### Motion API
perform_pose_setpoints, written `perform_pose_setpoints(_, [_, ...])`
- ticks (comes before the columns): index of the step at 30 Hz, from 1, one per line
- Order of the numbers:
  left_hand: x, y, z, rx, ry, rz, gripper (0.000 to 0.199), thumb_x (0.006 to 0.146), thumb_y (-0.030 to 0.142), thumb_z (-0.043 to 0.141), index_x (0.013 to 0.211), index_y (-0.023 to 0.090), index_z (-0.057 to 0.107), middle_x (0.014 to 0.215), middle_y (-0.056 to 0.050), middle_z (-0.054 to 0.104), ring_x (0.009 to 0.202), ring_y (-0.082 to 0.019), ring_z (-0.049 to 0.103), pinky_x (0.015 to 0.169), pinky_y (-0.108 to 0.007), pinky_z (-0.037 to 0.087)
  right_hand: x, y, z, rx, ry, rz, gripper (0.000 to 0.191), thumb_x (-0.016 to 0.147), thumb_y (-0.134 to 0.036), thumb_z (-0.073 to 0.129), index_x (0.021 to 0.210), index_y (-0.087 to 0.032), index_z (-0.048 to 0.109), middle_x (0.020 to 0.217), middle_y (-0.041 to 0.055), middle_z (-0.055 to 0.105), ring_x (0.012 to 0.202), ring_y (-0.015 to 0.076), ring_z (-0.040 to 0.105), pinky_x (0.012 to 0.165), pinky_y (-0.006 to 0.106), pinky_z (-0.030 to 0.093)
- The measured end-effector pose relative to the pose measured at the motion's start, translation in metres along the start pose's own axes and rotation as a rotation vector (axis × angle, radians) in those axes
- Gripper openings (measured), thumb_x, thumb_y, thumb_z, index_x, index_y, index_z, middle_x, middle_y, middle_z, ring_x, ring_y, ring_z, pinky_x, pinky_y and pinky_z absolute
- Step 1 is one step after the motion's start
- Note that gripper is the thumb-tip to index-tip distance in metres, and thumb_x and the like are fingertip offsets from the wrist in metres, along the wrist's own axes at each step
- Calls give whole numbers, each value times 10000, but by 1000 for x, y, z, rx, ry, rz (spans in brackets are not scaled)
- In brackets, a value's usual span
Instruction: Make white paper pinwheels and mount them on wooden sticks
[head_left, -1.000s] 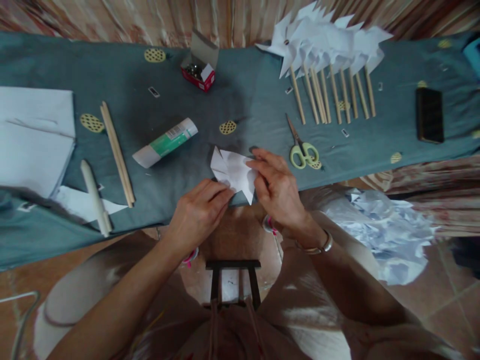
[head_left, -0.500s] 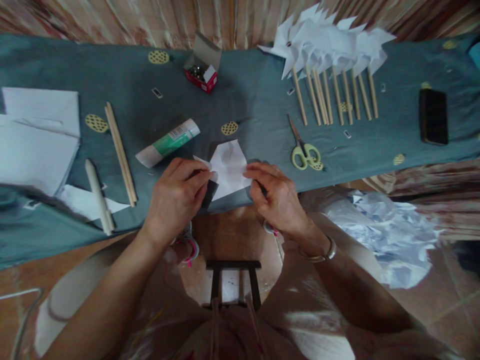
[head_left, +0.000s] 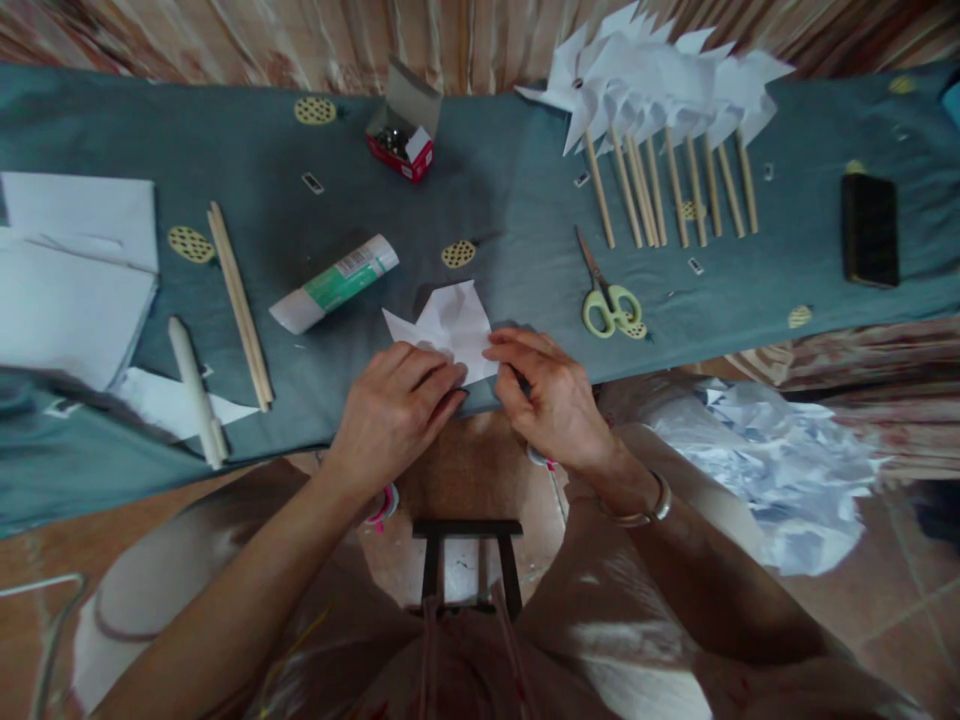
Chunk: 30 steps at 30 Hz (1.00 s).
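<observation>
A white paper pinwheel (head_left: 461, 317), partly folded, lies near the front edge of the cloth-covered table, with a pointed flap sticking out at its left. My left hand (head_left: 401, 405) bends over its lower left part, fingers closed together on the paper; the fingertips hide that corner. At the right edge, my right hand (head_left: 547, 390) pinches the paper between thumb and fingers. Above the paper's left side rests a glue stick (head_left: 337, 285) with a green label. Green-handled scissors (head_left: 609, 305) lie to the right of my right hand.
Finished paper pinwheels on sticks (head_left: 660, 90) lie at the back right. A red box of pins (head_left: 403, 145) stands open at the back. Wooden sticks (head_left: 240, 305), a cutter-like white tool (head_left: 196, 390) and paper sheets (head_left: 67, 300) are at left. A phone (head_left: 868, 230) lies far right.
My left hand has moved right and down from the paper's left flap onto its lower part. That flap now shows uncovered. My right hand stays at the right edge.
</observation>
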<state>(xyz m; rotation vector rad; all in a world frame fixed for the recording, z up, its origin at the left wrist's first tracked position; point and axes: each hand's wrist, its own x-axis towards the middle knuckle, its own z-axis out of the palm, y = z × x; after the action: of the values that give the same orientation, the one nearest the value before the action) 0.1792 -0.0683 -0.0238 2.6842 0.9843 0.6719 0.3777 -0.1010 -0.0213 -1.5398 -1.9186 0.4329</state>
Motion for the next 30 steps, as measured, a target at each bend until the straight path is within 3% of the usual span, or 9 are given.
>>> perform_pose_setpoints(6, [-1, 0, 1, 28, -3, 20, 169, 955, 186, 527, 1029, 176, 679, 972, -93, 707, 864, -228, 644, 736, -379, 559, 1, -2, -1, 13, -15, 9, 276, 846, -104, 497, 1004, -157, 718, 1146, 126, 725, 1088, 235, 675, 1027, 457, 506])
perform_pose_setpoints(12, [-2, 1, 0, 30, 8, 37, 190, 956, 168, 508, 1023, 145, 684, 984, -111, 706, 881, -232, 656, 754, -376, 570, 4, -2, -10, 27, -84, 39, 257, 796, -203, 662, 1047, -173, 711, 1237, 120, 680, 1150, 266, 628, 1025, 477, 495])
perform_pose_setpoints(18, [-2, 2, -1, 83, 5, 46, 173, 962, 180, 507, 994, 144, 673, 970, -98, 710, 853, -218, 660, 738, -344, 568, 6, 5, -14, 75, -106, 48, 214, 835, -185, 628, 1029, -224, 711, 1270, 75, 658, 1186, 253, 606, 1061, 489, 454])
perform_pose_setpoints(30, [-2, 6, -4, 50, 53, 87, 141, 935, 135, 543, 991, 98, 667, 935, -117, 723, 829, -223, 679, 742, -353, 591, 5, 6, -14, 168, -92, 68, 117, 834, -188, 676, 921, -237, 736, 1282, 60, 636, 1073, 222, 625, 985, 462, 519])
